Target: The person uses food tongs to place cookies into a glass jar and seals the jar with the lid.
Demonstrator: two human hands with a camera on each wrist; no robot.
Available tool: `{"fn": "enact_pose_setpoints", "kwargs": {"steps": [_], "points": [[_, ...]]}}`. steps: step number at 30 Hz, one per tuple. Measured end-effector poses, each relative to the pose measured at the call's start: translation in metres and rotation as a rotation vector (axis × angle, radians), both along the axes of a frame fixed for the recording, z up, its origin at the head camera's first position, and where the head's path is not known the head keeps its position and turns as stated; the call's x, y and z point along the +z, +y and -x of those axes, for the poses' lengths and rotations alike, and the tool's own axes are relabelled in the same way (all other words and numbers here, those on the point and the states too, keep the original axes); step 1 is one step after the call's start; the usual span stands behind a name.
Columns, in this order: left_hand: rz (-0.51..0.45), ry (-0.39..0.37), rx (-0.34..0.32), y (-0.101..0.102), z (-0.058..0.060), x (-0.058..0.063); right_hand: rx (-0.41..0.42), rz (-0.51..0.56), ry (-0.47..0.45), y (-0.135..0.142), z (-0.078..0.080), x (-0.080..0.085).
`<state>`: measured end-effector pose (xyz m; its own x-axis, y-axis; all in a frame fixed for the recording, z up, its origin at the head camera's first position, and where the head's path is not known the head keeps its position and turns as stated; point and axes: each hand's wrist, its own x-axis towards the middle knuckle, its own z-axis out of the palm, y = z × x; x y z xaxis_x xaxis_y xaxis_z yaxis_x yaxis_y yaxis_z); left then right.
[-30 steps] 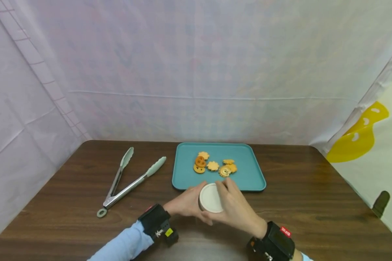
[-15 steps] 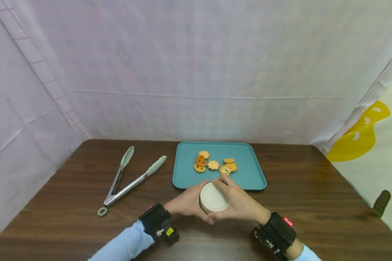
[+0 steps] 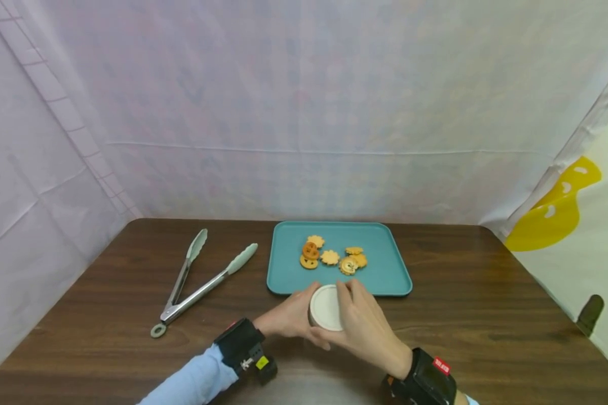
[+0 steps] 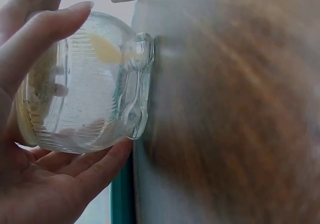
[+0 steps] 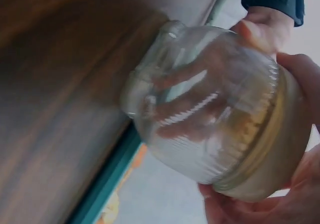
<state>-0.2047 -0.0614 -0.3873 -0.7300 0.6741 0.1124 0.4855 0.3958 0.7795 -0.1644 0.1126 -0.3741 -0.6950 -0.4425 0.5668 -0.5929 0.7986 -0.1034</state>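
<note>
Left hand (image 3: 295, 317) curls round the glass jar (image 4: 92, 86) and right hand (image 3: 367, 327) grips its white lid (image 3: 326, 308), low in the middle of the head view, where the jar could spin or tip if the lid turns hard and the hold is loose.

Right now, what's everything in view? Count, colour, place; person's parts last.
Round glass jar: 1, clear, between the hands
Round lid: 1, off-white, atop the jar
Rectangular tray: 1, teal, beyond the jar
Small biscuits: 7 visible, golden to orange-brown, on the tray
Metal tongs: 1, silver, grey-green tips, left of tray
Wooden table: 1, dark brown, underneath
Hanging cloth: count unclear, whitish, behind the table
Curvy flat shape: 1, yellow, far right
Rounded shape: 1, dark, below the yellow one
Wrist devices: 2, black, one per wrist
Sleeves: 2, light blue, on the forearms
Left hand: 1, bare, holding the jar
Right hand: 1, bare, gripping the lid
</note>
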Motion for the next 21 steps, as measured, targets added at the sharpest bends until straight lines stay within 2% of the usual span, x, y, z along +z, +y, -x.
{"fn": "enact_pose_setpoints", "kwargs": {"steps": [4,8,12,21], "points": [[-0.006,0.005,-0.012,0.000,0.000,-0.001,0.044,0.012,-0.016,0.003,0.003,-0.001],[-0.001,0.008,-0.012,-0.001,0.001,-0.001,0.136,0.046,-0.051,0.007,0.008,-0.002],[0.008,0.003,-0.016,-0.002,0.001,-0.001,0.234,0.073,-0.162,0.013,0.013,0.001],[0.008,0.003,-0.010,-0.001,0.001,-0.003,0.391,0.100,-0.373,0.023,0.024,0.003]]}}
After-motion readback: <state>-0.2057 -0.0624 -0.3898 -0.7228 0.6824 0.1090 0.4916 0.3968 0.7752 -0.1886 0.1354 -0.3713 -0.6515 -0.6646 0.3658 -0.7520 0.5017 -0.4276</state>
